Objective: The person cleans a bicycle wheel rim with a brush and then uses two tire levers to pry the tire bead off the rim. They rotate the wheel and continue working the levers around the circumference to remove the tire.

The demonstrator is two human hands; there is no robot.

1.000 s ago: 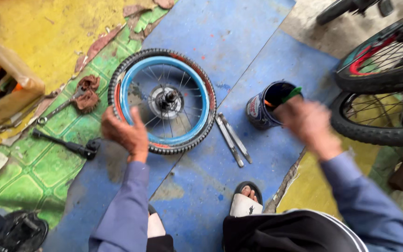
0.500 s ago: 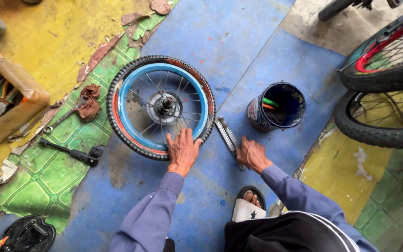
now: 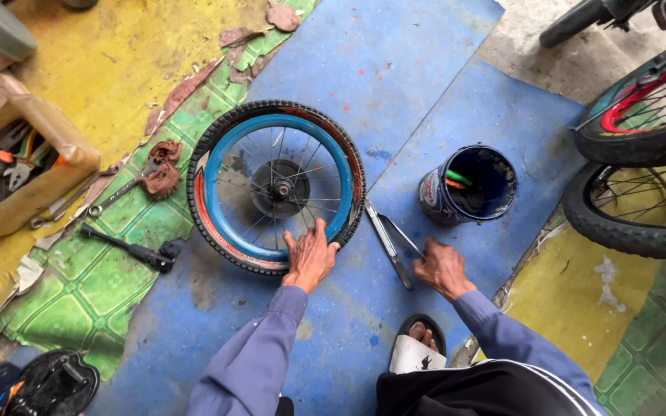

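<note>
So my left hand (image 3: 310,258) is pressed flat, fingers spread, on the tyre at about 5 o'clock of the small bike wheel (image 3: 275,187), which lies flat on the blue mat (image 3: 425,77). My right hand (image 3: 442,268) is closed around the ends of two flat metal levers (image 3: 388,240) lying just beside the wheel at 3 o'clock. Past them, a blue can (image 3: 468,186). Out at 9 o'clock: a wrench (image 3: 129,248) and a box of tools (image 3: 17,173).
</note>
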